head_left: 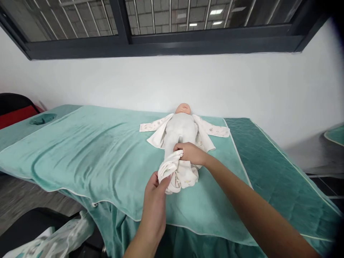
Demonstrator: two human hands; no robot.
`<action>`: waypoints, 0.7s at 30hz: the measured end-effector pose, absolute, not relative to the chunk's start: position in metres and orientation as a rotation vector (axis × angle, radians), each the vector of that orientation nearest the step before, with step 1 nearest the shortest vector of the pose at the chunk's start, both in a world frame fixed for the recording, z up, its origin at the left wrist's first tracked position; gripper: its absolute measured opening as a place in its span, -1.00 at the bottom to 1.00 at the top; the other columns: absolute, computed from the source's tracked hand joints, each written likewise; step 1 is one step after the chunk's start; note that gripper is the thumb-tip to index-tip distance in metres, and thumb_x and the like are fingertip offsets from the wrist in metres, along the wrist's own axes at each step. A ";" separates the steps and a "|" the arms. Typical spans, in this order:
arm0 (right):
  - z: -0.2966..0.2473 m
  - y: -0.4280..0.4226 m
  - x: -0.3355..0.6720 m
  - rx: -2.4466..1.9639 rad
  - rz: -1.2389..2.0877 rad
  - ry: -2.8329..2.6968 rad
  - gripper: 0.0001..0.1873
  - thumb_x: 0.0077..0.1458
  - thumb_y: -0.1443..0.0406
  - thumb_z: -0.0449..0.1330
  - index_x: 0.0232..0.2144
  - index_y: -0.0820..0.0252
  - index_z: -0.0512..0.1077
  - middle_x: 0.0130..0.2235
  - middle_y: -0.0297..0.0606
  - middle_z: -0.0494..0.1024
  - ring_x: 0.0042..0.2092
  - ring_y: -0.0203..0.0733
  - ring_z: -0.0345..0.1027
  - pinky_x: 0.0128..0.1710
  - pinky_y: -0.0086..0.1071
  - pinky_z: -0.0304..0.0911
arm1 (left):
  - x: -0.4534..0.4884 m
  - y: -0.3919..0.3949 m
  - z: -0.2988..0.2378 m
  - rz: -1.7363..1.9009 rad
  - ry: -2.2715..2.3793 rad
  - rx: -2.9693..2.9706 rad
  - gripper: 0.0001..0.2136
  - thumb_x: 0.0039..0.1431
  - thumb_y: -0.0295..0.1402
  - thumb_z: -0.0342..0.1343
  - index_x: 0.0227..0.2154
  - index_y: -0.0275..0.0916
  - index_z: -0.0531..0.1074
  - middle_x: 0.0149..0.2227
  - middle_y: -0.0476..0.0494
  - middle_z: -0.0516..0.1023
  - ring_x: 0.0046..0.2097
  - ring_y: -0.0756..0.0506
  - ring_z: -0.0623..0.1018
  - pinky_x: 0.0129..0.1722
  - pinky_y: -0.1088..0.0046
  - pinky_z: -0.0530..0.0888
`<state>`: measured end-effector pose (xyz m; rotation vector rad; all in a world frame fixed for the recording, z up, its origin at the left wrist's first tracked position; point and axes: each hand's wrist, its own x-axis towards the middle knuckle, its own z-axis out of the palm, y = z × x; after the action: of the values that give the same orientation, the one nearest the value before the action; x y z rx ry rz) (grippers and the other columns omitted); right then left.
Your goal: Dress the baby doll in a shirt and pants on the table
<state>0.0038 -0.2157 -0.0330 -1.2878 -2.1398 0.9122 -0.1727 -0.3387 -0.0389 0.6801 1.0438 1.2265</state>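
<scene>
A baby doll (183,108) lies on its back, its head toward the wall. Its body (180,125) is pale grey-white, and a white printed baby shirt (211,128) is spread open under it with both sleeves out to the sides. Around the doll's lower legs, white baby pants (186,175) are bunched up. My left hand (156,197) pinches the near left edge of the pants between thumb and fingers. My right hand (192,154) is closed on the upper edge of the same cloth, over the doll's legs. The doll's feet are hidden in the fabric.
A green blanket (107,143) with pale edging covers the bed, wrinkled on the left. Darker green quilted cover (271,172) shows at the right. Behind stands a white wall (107,82) below a dark-framed window (161,44). A clear plastic bag (70,236) lies at lower left.
</scene>
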 end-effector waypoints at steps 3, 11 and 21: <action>-0.034 -0.218 0.001 -1.314 0.834 -2.283 -0.85 -0.06 0.29 0.27 -0.35 0.13 0.49 -0.27 -0.33 0.61 -0.27 -0.19 0.41 -0.33 -0.42 0.13 | -0.168 -0.361 -0.054 1.274 1.012 0.527 -0.64 0.06 -0.23 0.28 -0.07 -0.20 0.52 -0.06 -0.21 0.61 -0.05 -0.20 0.58 -0.11 0.32 0.48; -0.048 -0.223 -0.003 -1.399 0.612 -2.433 -0.78 0.07 0.09 0.25 -0.35 0.10 0.49 -0.27 -0.28 0.61 -0.26 -0.15 0.43 -0.38 -0.40 0.05 | -0.191 -0.347 -0.099 1.247 1.231 0.667 -0.71 0.08 -0.16 0.26 -0.21 -0.21 0.48 -0.31 -0.06 0.57 -0.26 -0.08 0.52 -0.28 0.44 0.42; -0.051 -0.224 -0.006 -1.370 0.733 -2.330 -0.71 0.14 0.09 0.19 -0.48 0.14 0.51 -0.36 -0.30 0.61 -0.32 -0.16 0.40 -0.38 -0.38 0.06 | -0.206 -0.318 -0.081 1.027 1.114 0.826 -0.60 0.06 -0.12 0.27 -0.09 -0.25 0.51 -0.13 -0.19 0.60 -0.16 -0.14 0.54 -0.19 0.38 0.42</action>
<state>-0.0063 -0.2235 -0.0514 -1.3696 -2.3298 0.7326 -0.2056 -0.3177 -0.0809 0.8256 1.1136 1.0267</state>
